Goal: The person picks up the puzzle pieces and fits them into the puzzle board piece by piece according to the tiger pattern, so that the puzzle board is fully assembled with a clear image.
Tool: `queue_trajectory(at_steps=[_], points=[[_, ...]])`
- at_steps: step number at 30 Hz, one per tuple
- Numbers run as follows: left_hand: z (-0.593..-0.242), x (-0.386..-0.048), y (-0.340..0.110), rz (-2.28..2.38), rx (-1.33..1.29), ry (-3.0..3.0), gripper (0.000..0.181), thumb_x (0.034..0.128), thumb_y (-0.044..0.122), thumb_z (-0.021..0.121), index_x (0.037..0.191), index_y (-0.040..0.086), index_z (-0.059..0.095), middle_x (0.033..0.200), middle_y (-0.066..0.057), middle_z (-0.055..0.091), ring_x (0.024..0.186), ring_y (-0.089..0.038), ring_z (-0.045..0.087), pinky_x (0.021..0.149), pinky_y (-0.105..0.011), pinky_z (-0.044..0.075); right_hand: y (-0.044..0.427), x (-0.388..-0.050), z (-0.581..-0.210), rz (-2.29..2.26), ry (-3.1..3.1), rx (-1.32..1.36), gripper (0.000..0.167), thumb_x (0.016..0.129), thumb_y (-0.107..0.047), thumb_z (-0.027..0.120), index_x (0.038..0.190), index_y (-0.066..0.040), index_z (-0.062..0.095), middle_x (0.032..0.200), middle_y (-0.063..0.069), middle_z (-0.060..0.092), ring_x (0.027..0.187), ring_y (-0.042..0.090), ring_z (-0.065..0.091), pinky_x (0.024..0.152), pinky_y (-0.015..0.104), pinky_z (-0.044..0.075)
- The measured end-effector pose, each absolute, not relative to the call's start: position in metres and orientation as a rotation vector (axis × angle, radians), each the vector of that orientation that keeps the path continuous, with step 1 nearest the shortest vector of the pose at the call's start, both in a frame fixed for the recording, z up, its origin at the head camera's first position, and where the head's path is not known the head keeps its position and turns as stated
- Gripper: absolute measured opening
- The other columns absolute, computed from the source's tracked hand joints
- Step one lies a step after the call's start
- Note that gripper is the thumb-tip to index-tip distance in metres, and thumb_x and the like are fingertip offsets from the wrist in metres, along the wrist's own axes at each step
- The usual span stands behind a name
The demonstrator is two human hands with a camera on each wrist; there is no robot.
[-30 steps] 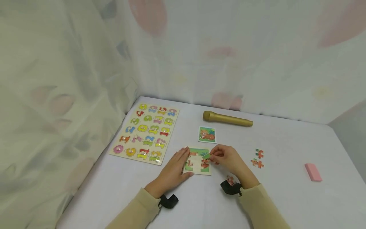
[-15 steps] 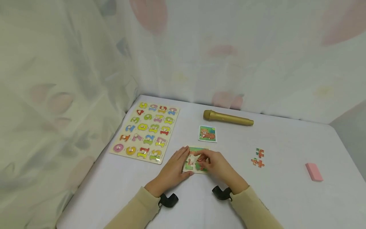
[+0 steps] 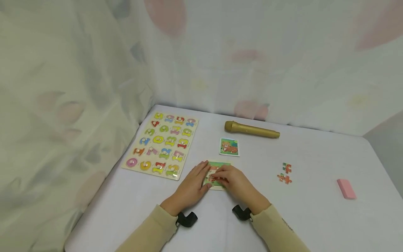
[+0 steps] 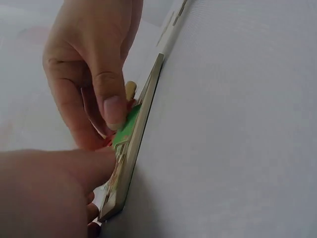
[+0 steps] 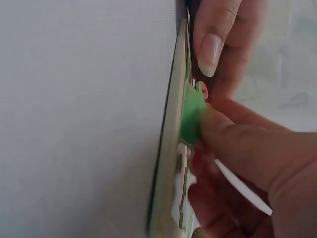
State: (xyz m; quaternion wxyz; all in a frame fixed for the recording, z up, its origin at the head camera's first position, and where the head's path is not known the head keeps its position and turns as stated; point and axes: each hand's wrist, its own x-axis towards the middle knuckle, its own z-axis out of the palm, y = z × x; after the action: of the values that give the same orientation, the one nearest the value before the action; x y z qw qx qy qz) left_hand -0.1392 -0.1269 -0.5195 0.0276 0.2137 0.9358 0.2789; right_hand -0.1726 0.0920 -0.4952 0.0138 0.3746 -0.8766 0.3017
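A small jigsaw board [image 3: 221, 163] with a green and orange picture lies flat near the middle of the table. My left hand [image 3: 189, 187] rests along its left side, fingers straight, thumb at the near edge. Over the board, my right hand [image 3: 237, 182] pinches a jigsaw piece between thumb and fingers; green shows on the piece [image 4: 128, 126] in the left wrist view. In the right wrist view this green piece [image 5: 192, 115] is at the board's surface; whether it is seated I cannot tell. My right hand covers much of the board's right half.
Behind the board lies a tiger picture card [image 3: 229, 147], then a gold microphone [image 3: 252, 129]. A wooden number puzzle [image 3: 160, 146] lies at the left. To the right are loose jigsaw pieces [image 3: 284, 179] and a pink block [image 3: 346, 189].
My right hand has moved left from the board's right edge to over its middle, still pinching a piece. The left hand has stayed at the board's left side.
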Motion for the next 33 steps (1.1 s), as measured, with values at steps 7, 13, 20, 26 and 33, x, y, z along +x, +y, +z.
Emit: queue_trajectory(at_steps=[7,13,20,26,33], points=[[-0.522,-0.139,-0.128,0.742,0.703,2.949,0.061,0.1092,0.023,0.058,0.161,-0.002,0.035,0.17,-0.014,0.028,0.158,-0.03,0.023,0.128,-0.044,0.019,0.092,-0.167,-0.481,0.607,-2.777,1.135,0.027,0.088,-0.002,0.083,0.115,-0.006,0.081,0.108,0.004,0.074,0.097,0.022,0.066,0.087,0.036,0.059],[-0.52,-0.138,-0.129,0.682,0.664,2.937,0.062,0.1099,0.022,0.055,0.163,0.0,0.032,0.172,-0.011,0.023,0.159,-0.026,0.017,0.129,-0.04,0.016,0.091,-0.162,-0.47,0.475,-2.822,1.233,0.024,0.09,-0.002,0.081,0.114,-0.006,0.081,0.114,0.005,0.076,0.106,0.026,0.068,0.091,0.045,0.059],[-0.52,-0.137,-0.129,0.68,0.689,2.959,0.059,0.1102,0.024,0.055,0.162,0.002,0.036,0.172,-0.01,0.025,0.159,-0.027,0.02,0.128,-0.043,0.018,0.098,-0.161,-0.473,0.331,-2.797,1.284,0.026,0.089,-0.008,0.084,0.113,-0.016,0.083,0.122,0.003,0.072,0.11,0.026,0.063,0.088,0.049,0.058],[-0.519,-0.136,-0.127,0.643,0.692,2.934,0.056,0.112,0.027,0.05,0.164,0.012,0.037,0.173,-0.004,0.023,0.16,-0.025,0.015,0.128,-0.044,0.018,0.101,-0.159,-0.473,0.315,-2.777,1.305,0.027,0.088,-0.012,0.085,0.114,-0.015,0.083,0.108,0.001,0.07,0.1,0.022,0.063,0.086,0.04,0.058],[-0.515,-0.135,-0.126,0.642,0.677,2.913,0.056,0.1125,0.028,0.049,0.164,0.01,0.035,0.174,-0.006,0.022,0.16,-0.026,0.014,0.129,-0.044,0.016,0.101,-0.156,-0.472,0.326,-2.764,1.345,0.026,0.088,-0.013,0.086,0.114,-0.015,0.083,0.114,0.003,0.072,0.104,0.023,0.066,0.09,0.042,0.058]])
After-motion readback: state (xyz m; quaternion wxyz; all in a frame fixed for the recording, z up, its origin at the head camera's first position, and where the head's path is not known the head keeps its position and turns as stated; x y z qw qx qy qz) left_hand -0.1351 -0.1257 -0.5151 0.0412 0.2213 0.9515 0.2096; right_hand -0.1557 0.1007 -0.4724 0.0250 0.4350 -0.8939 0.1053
